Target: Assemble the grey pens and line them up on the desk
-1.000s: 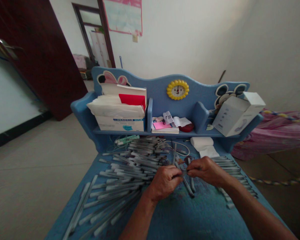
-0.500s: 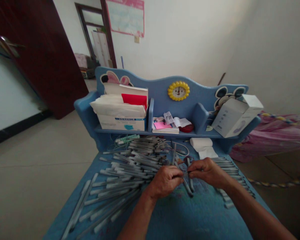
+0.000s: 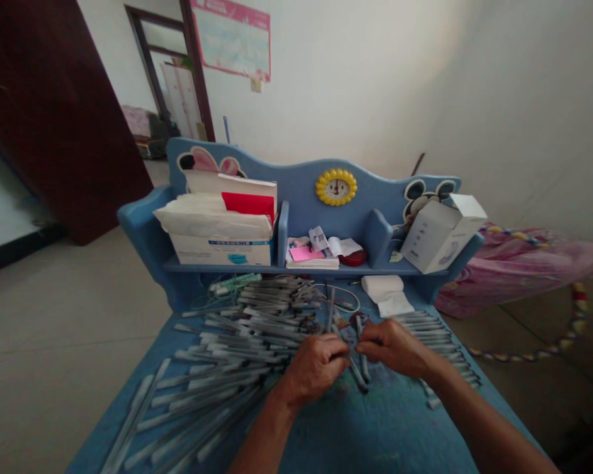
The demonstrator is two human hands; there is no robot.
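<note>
My left hand is closed in a pinch over the middle of the blue desk. A slim grey pen-like stick slants past its fingertips. Close by on the right, my right hand is also pinched, at a second such stick. Whatever the fingertips grip is hidden or too small to name. To the left lies a big loose pile of similar grey sticks, many with dark ends. More of them form a neat row beyond my right wrist.
A blue shelf runs along the desk's back, with a mask box, a yellow clock and a white box. Under it are a paper roll and a white cable. A hoop stands at right.
The whole view has shifted, so the desk and shelf sit further left. Both hands stay pinched close together over the same two sticks, with little visible change between them.
</note>
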